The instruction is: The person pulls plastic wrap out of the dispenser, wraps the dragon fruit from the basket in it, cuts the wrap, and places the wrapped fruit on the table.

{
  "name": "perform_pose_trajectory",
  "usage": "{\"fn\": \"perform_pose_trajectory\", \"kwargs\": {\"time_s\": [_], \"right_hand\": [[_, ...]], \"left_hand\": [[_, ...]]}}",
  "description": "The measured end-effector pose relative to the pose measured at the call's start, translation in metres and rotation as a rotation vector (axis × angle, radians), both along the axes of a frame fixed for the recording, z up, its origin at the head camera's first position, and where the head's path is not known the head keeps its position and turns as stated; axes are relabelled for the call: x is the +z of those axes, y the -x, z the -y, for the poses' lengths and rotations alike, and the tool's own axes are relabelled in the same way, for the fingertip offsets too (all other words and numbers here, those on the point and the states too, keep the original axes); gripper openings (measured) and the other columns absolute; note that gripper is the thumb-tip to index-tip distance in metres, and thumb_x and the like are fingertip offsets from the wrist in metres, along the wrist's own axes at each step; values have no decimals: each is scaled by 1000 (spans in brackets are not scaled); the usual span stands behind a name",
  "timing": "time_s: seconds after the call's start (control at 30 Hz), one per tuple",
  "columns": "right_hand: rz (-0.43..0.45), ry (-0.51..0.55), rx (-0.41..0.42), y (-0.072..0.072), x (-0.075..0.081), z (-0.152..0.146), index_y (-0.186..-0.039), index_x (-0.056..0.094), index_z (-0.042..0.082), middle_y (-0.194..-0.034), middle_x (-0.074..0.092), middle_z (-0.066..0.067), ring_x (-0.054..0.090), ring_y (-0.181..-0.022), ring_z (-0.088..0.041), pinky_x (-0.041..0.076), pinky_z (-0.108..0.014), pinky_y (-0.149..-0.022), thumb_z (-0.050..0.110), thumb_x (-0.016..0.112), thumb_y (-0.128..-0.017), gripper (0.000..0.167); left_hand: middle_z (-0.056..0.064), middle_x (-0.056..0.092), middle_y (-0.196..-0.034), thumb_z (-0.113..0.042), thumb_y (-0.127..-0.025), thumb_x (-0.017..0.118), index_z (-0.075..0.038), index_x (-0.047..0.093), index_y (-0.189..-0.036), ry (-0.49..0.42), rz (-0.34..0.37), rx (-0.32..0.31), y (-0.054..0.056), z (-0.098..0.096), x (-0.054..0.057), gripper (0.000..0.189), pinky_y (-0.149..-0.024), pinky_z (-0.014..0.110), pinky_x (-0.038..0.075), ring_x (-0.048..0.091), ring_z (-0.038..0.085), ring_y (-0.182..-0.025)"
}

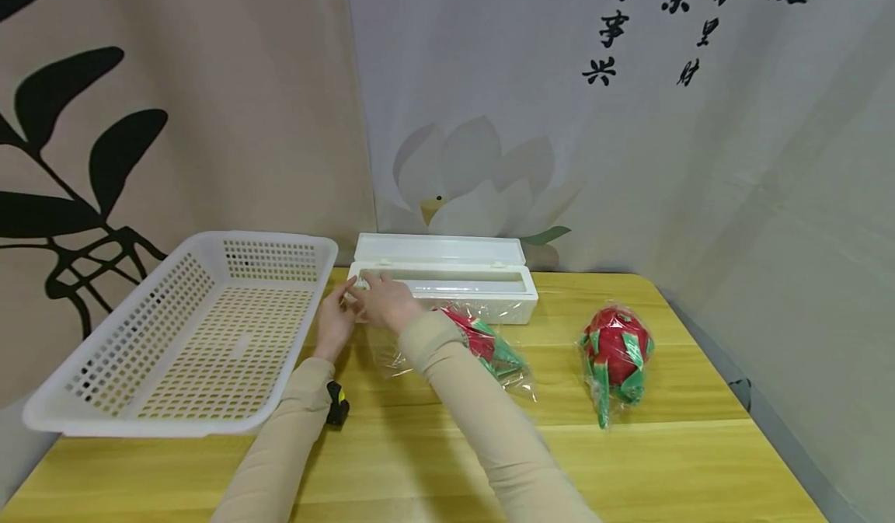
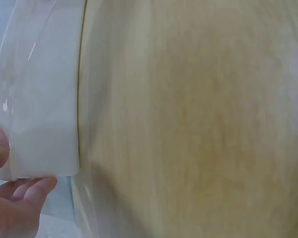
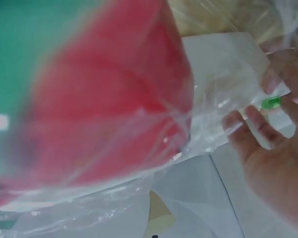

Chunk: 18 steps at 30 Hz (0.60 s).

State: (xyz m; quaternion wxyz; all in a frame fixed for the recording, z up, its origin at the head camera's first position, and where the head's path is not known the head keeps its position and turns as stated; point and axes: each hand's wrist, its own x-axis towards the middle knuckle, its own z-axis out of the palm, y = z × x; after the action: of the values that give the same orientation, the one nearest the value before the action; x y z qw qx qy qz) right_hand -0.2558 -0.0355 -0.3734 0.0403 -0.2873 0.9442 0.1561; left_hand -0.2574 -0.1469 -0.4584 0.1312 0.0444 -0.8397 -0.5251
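Observation:
A white cling film dispenser box [image 1: 482, 311] stands at the back of the table, its lid raised and a roll inside. My left hand [image 1: 336, 325] grips the box's left end, thumb on one face and fingers at the end in the left wrist view. At that same end, my right hand [image 3: 273, 163] reaches over the box with fingers fairly straight, beside a green slider [image 3: 271, 103]; firm contact is unclear. Clear film drapes from the box around a red and green dragon fruit [image 1: 482, 340], partly hidden by the right forearm.
A second dragon fruit [image 1: 618, 352], wrapped in clear film, lies at the right of the table. To the left is a large white plastic basket [image 1: 308, 367]. A fabric backdrop [image 1: 475, 80] hangs close behind the box.

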Motion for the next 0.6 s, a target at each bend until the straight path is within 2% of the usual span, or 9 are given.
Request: {"fn": "perform_pose_trajectory", "kwargs": {"time_s": [0.07,0.1,0.13,0.17,0.2,0.37,0.43,0.5,0.6], "right_hand": [[10,12,-12,1,0,0,-150,20,39,-160,19,3,27,-145,-22,49,-32,-102,37,49,-98,60],[12,18,-15,1,0,-1,-150,21,39,-159,21,2,29,-144,-21,49,-32,-101,34,50,-98,59],[13,20,-12,1,1,-1,-150,22,38,-158,22,2,30,-143,-21,50,-32,-101,30,49,-99,58],[11,18,-7,1,2,-2,-150,24,37,-158,24,1,32,-142,-21,50,-32,-100,28,49,-99,57],[6,18,-3,2,3,-2,-149,26,36,-157,26,0,34,-141,-21,50,-32,-100,26,49,-99,56],[-19,2,29,5,5,-4,-146,38,29,-152,33,-3,42,-136,-20,47,-31,-104,26,48,-98,49],[-15,4,28,6,6,-6,-143,43,25,-152,34,-4,44,-134,-20,48,-31,-102,26,49,-98,46],[-10,1,11,7,7,-9,-141,46,25,-151,34,-5,48,-130,-21,51,-32,-98,27,51,-96,45],[10,-10,-38,9,11,-22,-140,46,30,-149,37,-5,52,-124,-22,54,-34,-92,27,52,-95,46]], "left_hand": [[18,46,-144,-7,-96,54,-10,47,-140,20,-11,14,0,0,0,46,-73,34,52,61,28,-85],[18,50,-141,-7,-95,54,-10,48,-140,31,-16,22,0,0,-1,45,-61,29,47,55,21,-69],[18,52,-138,-6,-95,54,-10,49,-139,43,-20,30,0,0,-1,44,-53,25,39,45,16,-58],[18,54,-136,-5,-95,53,-10,49,-138,49,-27,37,0,-1,-1,44,-49,22,30,37,9,-55],[19,57,-133,-3,-95,52,-9,50,-138,50,-34,43,0,-1,0,43,-46,21,28,37,5,-53],[20,57,-132,0,-94,50,-7,52,-136,42,-63,60,0,-1,1,42,-46,20,30,49,8,-60],[21,55,-135,-4,-95,54,-7,51,-137,39,-61,60,-1,0,1,42,-47,19,32,52,20,-62],[21,53,-137,-11,-93,59,-6,50,-137,34,-58,61,-1,1,0,45,-53,17,38,64,27,-80],[20,50,-140,-17,-90,64,-5,49,-137,24,-53,59,0,-1,-1,51,-67,17,45,61,32,-112]]}}
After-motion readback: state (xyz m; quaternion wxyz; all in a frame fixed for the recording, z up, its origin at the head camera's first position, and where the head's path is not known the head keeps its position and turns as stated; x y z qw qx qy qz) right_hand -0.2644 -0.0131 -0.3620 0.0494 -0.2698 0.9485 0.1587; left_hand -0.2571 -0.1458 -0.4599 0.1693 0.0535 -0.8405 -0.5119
